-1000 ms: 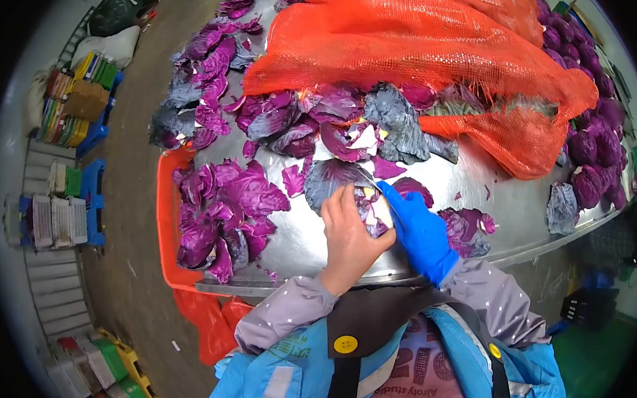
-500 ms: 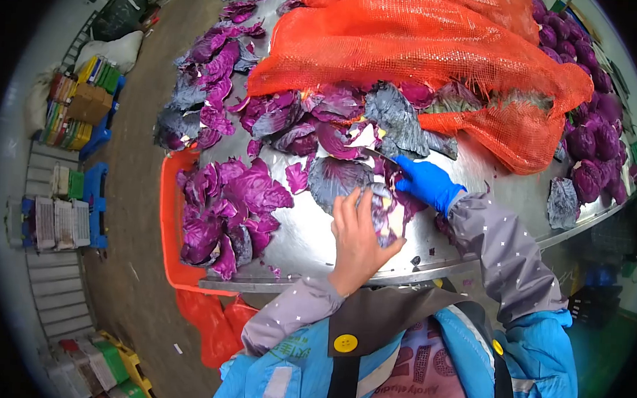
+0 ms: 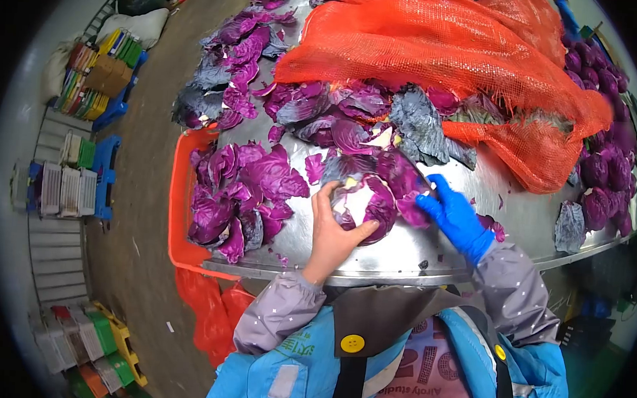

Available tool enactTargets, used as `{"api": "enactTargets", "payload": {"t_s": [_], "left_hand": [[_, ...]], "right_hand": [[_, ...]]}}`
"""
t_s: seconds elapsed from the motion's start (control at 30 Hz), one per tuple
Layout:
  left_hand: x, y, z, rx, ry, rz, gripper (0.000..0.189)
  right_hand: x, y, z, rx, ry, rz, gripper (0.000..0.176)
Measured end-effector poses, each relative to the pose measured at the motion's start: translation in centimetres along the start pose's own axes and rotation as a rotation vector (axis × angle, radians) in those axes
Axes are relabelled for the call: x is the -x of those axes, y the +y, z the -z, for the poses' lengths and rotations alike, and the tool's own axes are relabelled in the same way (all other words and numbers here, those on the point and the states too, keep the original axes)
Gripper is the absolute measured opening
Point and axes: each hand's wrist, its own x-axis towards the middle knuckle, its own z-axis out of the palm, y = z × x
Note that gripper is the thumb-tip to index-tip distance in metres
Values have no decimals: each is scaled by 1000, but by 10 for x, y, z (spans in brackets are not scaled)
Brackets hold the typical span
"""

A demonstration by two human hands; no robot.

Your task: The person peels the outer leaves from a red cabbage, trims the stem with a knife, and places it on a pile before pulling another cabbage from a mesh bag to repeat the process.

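My left hand (image 3: 337, 232), bare, is wrapped round a trimmed red cabbage (image 3: 383, 202) just above the metal table, its pale cut base facing up. In my right hand (image 3: 456, 215), which wears a blue glove, is a knife (image 3: 415, 168); its dark, thin blade points up and left, and the handle is mostly hidden by the fingers. A loose purple leaf (image 3: 411, 210) lies between the cabbage and the gloved fingers, touching or nearly touching both. Behind the cabbage, more peeled leaves (image 3: 351, 134) are heaped on the table.
An orange-red bin (image 3: 181, 217) at the table's left edge has leaves (image 3: 247, 188) piled over it. Red mesh sacks (image 3: 441, 50) cover the table's far side. Whole red cabbages (image 3: 597, 170) are stacked at right. Crates (image 3: 63, 189) line the floor at far left.
The cabbage has turned so its pale base shows more. My right hand has moved away from it to the right, and a purple leaf now hangs or lies beside it. The view has shifted slightly.
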Motion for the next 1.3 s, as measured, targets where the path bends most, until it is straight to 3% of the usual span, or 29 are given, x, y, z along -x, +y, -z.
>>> {"api": "enactTargets", "payload": {"t_s": [0.07, 0.13, 0.17, 0.27, 0.3, 0.33, 0.4, 0.6, 0.73, 0.77, 1.0, 1.07, 1.13, 1.2, 1.23, 1.3], "left_hand": [[0, -6, -5, 70, -23, -2, 92], [-1, 1, -7, -19, -78, -81, 97], [-2, 3, -8, -107, -50, -136, 98], [-3, 5, -7, -127, -102, -123, 95], [-4, 5, -7, -130, -102, -121, 95], [-7, 5, -8, -152, -93, -134, 92], [-8, 5, -10, -174, -84, -142, 90], [-14, 11, -14, -182, -72, -140, 86], [-19, 14, -16, -188, -58, -140, 85], [-21, 12, -18, -211, -51, -162, 85], [-17, 18, -22, -199, -85, -169, 81], [7, 26, -32, -405, -161, -348, 80], [15, 27, -31, -433, -132, -485, 85], [-2, 5, -17, -187, -223, -370, 92], [-6, 7, -6, -265, -258, -361, 93], [-10, 16, 13, -454, -307, -348, 92]], "right_hand": [[1, -7, 8, 147, 90, 36, 43], [6, -37, 15, -235, -190, 22, 42], [4, -31, 9, 34, -140, 319, 45], [-2, -26, -9, 279, -175, 401, 53], [-7, -20, -20, 319, -18, 542, 58], [-8, -18, -20, 316, -21, 543, 58], [-13, -34, -15, 546, -142, 332, 59], [-46, -43, -9, 626, -174, 494, 50], [-66, -47, -9, 494, -308, 279, 47], [-69, -51, -6, 628, -260, 381, 42], [-89, -31, -1, 590, -234, 427, 32], [-107, -2, 9, 833, -136, 375, 31], [-96, 11, 11, 737, -136, 343, 32], [-65, 4, 14, 111, -128, 165, 31], [-48, -19, 18, -25, -197, 102, 37], [-41, -15, 1, 120, -109, 225, 42]]}}
